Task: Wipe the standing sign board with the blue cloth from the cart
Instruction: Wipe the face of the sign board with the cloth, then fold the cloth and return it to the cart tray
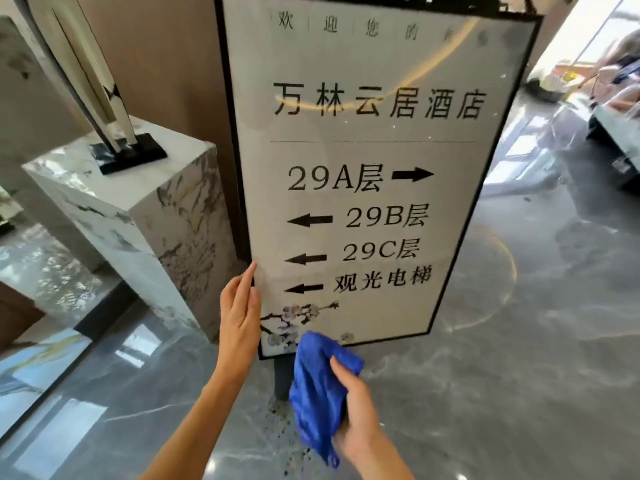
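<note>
1. The standing sign board (377, 174) fills the centre of the frame, upright on the grey floor (502, 393).
2. The left hand (239, 313), fingers straight, rests flat on its lower left edge.
3. The right hand (356, 410) has its grip curled round the blue cloth (318, 386), whose top touches the board's bottom edge, lower centre.

Hotel lobby or lift landing, standing sign board (377, 174) with hotel name and floor arrows, polished grey marble floor (502, 393), marble plinth (138, 216) bearing sculpture (104, 109)
</note>
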`<state>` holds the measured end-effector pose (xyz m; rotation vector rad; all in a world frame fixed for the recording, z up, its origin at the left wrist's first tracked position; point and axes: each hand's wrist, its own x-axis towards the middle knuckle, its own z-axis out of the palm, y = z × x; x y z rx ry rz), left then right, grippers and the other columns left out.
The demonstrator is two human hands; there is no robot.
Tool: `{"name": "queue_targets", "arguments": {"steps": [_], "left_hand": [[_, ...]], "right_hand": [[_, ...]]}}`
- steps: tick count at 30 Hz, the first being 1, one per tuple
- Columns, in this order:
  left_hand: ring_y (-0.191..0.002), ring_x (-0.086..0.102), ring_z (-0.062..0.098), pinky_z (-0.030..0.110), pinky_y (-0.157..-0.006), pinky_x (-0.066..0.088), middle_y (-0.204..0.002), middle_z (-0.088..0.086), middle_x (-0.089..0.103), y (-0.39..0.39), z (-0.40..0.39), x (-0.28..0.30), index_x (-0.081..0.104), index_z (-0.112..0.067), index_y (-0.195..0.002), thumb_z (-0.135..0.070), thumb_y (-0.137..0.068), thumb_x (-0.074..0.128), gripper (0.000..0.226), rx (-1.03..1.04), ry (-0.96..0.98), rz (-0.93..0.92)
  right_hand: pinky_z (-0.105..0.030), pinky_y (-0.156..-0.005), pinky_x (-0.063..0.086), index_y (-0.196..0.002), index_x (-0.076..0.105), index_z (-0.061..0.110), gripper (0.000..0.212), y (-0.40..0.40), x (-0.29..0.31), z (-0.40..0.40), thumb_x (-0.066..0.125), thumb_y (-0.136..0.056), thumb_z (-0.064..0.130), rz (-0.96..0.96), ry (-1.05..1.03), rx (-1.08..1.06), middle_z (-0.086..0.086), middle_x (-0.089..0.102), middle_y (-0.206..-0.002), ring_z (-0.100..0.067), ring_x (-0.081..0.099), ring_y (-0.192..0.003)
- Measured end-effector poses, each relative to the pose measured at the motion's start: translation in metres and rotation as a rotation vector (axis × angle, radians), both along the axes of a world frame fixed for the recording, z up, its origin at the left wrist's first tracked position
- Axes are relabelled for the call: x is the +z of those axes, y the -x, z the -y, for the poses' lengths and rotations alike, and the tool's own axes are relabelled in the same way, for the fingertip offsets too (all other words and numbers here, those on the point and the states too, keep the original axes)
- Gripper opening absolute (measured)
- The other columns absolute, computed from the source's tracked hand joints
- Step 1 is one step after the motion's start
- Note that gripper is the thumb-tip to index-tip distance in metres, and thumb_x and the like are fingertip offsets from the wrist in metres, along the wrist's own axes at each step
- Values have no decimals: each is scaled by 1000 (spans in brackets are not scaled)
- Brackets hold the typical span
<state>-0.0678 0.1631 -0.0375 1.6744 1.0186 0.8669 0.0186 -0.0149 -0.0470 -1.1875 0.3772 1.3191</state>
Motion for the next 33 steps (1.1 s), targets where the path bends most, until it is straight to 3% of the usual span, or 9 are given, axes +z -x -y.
{"name": "queue_targets", "arguments": {"steps": [3,6,8,11,15,19,23,27,33], "left_hand": [[-120,53,-3,16,-106,38,-124,-14,60,13,29,18,63,-53,-118,-45,-105,39,28,30,69,142],[-106,69,14,30,-90,54,-111,-3,75,16,56,39,74,-41,-104,-55,-97,48,31,-75,400,275],[-104,72,20,32,-81,58,-115,8,75,9,67,59,72,-30,-114,-54,-100,48,37,-155,641,264],[-118,66,32,46,-97,53,-126,19,70,2,76,81,66,-9,-129,-55,-103,39,59,-320,903,289],[-118,66,37,47,-90,58,-127,21,68,-1,76,102,70,-8,-123,-41,-91,72,47,-397,830,376],[-105,72,33,45,-77,60,-118,17,73,-11,77,120,70,-14,-121,-40,-76,86,55,-396,777,349],[-105,73,24,37,-74,59,-118,10,74,-18,77,144,72,-24,-117,-33,-85,74,33,-389,668,339],[-98,74,26,34,-73,60,-110,14,75,-22,71,171,68,-11,-110,-24,-98,64,18,-356,531,279],[-86,74,27,35,-70,59,-92,11,77,-33,72,210,67,-9,-100,-21,-101,61,13,-328,295,215]], "right_hand": [[-50,-92,53,-123,69,-1,54,-13,36,5,63,-92,42,9,-95,34,-28,66,-125,-46,65,-114],[-52,-99,54,-117,73,1,53,-23,66,11,63,-92,46,19,-206,50,-27,66,-127,-43,66,-116],[-50,-97,55,-118,71,-2,56,-27,85,13,61,-92,47,20,-272,74,-29,64,-129,-41,64,-119],[-44,-86,59,-114,74,1,53,-34,111,15,63,-91,47,52,-335,92,-28,66,-126,-39,66,-117],[-48,-94,56,-122,71,3,55,-47,139,20,61,-94,49,64,-409,124,-28,63,-131,-42,62,-122],[-47,-93,56,-124,70,3,62,-63,168,24,56,-95,56,103,-394,194,-27,65,-130,-40,64,-120],[-48,-105,49,-127,68,4,61,-82,199,27,59,-93,53,178,-350,214,-23,65,-132,-38,63,-122],[-45,-101,51,-133,64,11,51,-104,218,30,56,-97,46,309,-301,242,-12,70,-127,-30,66,-119],[-37,-68,60,-118,71,21,44,-124,244,31,61,-92,55,520,-189,346,-2,78,-106,-18,76,-88]]}}
